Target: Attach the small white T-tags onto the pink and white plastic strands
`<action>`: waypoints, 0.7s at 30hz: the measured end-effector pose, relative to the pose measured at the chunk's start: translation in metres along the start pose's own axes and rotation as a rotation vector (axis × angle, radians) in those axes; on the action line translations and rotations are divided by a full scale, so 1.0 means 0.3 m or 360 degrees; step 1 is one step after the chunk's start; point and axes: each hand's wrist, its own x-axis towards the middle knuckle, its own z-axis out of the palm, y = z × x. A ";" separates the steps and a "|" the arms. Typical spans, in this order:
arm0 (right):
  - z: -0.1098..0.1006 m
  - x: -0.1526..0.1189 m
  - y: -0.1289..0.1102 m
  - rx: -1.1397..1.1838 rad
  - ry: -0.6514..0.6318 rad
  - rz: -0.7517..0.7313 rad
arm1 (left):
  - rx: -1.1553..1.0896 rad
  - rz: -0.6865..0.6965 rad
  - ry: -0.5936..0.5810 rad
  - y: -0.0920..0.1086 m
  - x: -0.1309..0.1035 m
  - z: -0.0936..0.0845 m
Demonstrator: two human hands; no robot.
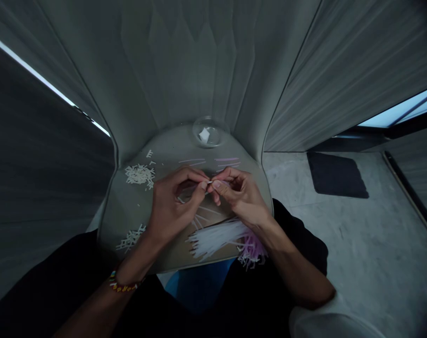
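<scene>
Over the middle of the chair seat, my left hand [178, 202] and my right hand [239, 190] meet fingertip to fingertip. Both are closed in a pinch on a small white piece [209, 182], whose exact shape is mostly hidden by the fingers. Below my right wrist lies a bundle of thin whitish sticks [216, 238], with a bunch of purple sticks [251, 249] beside it. A few loose white sticks [208, 213] rest under the hands. Beyond the fingers, several pale purple sticks [227, 159] lie flat on the seat.
Small white branched pieces form one pile [140, 174] at the seat's left and another [131, 238] near my left forearm. A clear round bowl [218, 141] holding a white lump [204, 135] stands by the backrest [199, 70]. A dark mat [336, 174] lies on the floor.
</scene>
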 end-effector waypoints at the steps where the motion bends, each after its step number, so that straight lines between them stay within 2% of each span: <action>1: 0.000 0.000 0.000 -0.0001 0.0002 -0.0001 | -0.0001 0.0005 -0.0001 0.000 0.000 0.000; 7: 0.001 -0.001 0.006 0.0009 0.0004 0.0033 | 0.0025 0.0017 0.0023 0.005 0.003 0.002; 15: 0.000 0.004 0.031 0.0247 -0.0060 -0.0028 | 0.0002 0.0010 0.0026 0.003 0.004 -0.001; 21: 0.000 0.005 0.028 0.0209 -0.0054 -0.0030 | 0.0035 0.0033 0.0040 0.001 0.004 0.000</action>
